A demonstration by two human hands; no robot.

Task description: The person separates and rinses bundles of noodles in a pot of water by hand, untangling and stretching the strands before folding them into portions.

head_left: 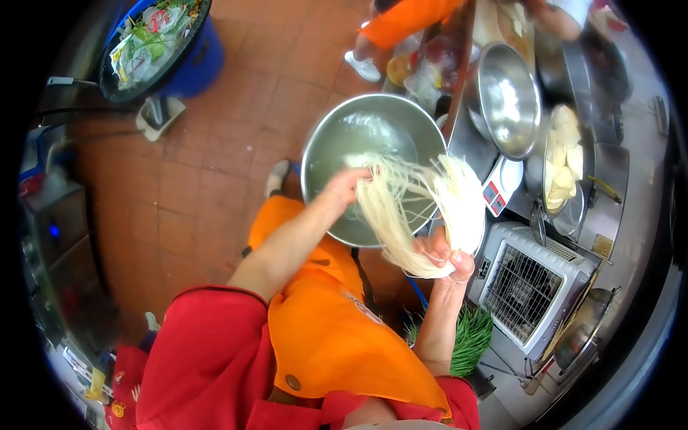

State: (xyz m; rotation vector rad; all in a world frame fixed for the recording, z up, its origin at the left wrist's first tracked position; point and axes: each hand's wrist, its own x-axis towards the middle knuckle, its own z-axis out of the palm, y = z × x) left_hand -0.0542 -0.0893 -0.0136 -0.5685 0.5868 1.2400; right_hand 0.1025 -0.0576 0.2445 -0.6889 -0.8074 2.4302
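A long bundle of pale, thin noodles [462,197] hangs between my two hands, over the right side of a large metal bowl [313,143]. My left hand [347,186] is closed on one end, above the bowl. Gripping the bent lower part of the bundle, my right hand [453,256] is just outside the bowl's rim. Loose strands stretch across the middle. Cloudy liquid [365,136] lies in the bowl.
A shiny steel bowl [509,100], a red-and-white scale [502,186] and a bowl of pale chunks [565,158] stand at right. Below are a grey crate [523,287] and green stalks [469,340]. A blue waste bin [201,61] is upper left. Another person's shoe [363,66] shows at top.
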